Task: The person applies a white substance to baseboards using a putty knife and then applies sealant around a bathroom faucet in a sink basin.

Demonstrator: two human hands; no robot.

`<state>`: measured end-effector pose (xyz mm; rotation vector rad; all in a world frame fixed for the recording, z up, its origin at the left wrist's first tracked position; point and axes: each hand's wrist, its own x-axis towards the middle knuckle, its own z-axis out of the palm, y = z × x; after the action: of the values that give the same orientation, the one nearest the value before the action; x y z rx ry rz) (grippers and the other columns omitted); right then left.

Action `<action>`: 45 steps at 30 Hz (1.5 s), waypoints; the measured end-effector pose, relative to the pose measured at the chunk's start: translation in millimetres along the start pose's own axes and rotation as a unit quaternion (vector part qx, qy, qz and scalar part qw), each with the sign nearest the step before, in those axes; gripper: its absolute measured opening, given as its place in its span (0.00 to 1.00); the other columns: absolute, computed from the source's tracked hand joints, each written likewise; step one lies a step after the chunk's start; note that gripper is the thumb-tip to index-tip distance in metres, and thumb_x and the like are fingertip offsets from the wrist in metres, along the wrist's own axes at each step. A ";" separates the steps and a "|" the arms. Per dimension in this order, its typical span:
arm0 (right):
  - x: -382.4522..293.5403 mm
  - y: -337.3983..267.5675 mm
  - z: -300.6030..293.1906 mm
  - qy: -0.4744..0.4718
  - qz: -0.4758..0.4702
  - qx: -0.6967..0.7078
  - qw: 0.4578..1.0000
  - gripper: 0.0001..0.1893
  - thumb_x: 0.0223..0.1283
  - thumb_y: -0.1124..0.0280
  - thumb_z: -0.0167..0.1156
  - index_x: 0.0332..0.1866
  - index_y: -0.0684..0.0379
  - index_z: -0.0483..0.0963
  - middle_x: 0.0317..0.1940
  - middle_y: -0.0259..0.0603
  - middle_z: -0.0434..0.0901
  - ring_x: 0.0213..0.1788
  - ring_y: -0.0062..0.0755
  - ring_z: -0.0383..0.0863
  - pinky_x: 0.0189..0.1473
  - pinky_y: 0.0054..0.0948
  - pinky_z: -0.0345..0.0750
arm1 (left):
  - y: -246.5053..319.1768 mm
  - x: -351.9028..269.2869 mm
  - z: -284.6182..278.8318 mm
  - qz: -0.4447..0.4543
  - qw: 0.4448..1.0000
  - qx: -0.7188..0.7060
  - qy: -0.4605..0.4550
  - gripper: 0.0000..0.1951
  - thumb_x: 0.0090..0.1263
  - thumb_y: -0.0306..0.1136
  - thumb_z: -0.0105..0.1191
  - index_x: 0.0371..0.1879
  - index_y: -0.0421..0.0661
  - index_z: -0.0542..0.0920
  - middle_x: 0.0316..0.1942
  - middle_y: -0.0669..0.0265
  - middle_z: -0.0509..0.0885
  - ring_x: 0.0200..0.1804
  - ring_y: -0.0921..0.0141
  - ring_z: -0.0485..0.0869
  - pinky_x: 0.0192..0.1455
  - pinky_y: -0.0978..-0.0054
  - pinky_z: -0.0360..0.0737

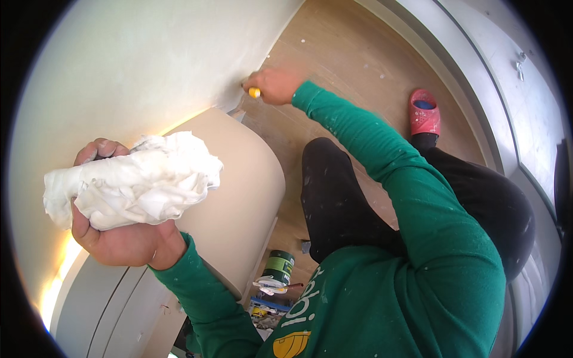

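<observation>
My left hand (pixel 123 244), at the left, holds a large mound of white paste (pixel 152 183), apparently filler, from below; its fingers curl round both sides. Whatever carries the paste is hidden under it. Farther up, my right hand (pixel 275 85) is closed on a tool with a yellow handle end (pixel 254 92), low against the pale wall (pixel 134 58) where it meets the floor. The tool's working end is too small and blurred to tell. Below my left hand is a beige rounded panel (pixel 241 179) along the wall.
A green-labelled tub (pixel 278 268) with a brush or similar tool across it stands on the brown floor (pixel 331 58), beside a blue-rimmed container (pixel 271 305). My foot in a pink clog (pixel 424 114) is at the right. A white door or panel (pixel 515 89) curves along the right edge.
</observation>
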<state>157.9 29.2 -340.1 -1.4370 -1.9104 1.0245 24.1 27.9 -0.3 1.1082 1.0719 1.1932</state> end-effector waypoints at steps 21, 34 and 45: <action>-21.2 32.2 6.5 0.107 0.037 0.351 0.930 0.09 0.61 0.72 0.64 0.46 0.56 0.82 0.38 0.44 0.87 0.41 0.41 0.85 0.50 0.33 0.80 | 1.4 -3.6 3.3 0.006 1.000 0.019 0.021 0.29 0.69 0.50 0.42 0.54 0.31 0.75 0.48 0.52 0.76 0.51 0.60 0.75 0.57 0.59 0.74; -31.1 -25.4 102.1 0.187 0.206 0.324 0.904 0.10 0.55 0.67 0.65 0.41 0.55 0.84 0.35 0.51 0.87 0.40 0.55 0.86 0.47 0.39 0.82 | 0.3 -0.5 -6.4 0.015 1.000 0.012 0.019 0.29 0.69 0.49 0.43 0.54 0.31 0.74 0.49 0.52 0.76 0.51 0.60 0.76 0.57 0.59 0.75; -5.9 56.7 26.3 0.443 0.213 0.280 0.825 0.08 0.57 0.71 0.67 0.42 0.57 0.84 0.37 0.49 0.88 0.40 0.45 0.89 0.46 0.34 0.82 | 6.0 5.8 -9.6 0.027 1.000 0.005 -0.004 0.28 0.68 0.48 0.44 0.52 0.32 0.77 0.46 0.51 0.77 0.50 0.60 0.76 0.55 0.59 0.76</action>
<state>170.3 25.1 -401.5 -1.5827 -0.5695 0.7695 14.2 34.6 4.0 1.1560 1.0481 1.2256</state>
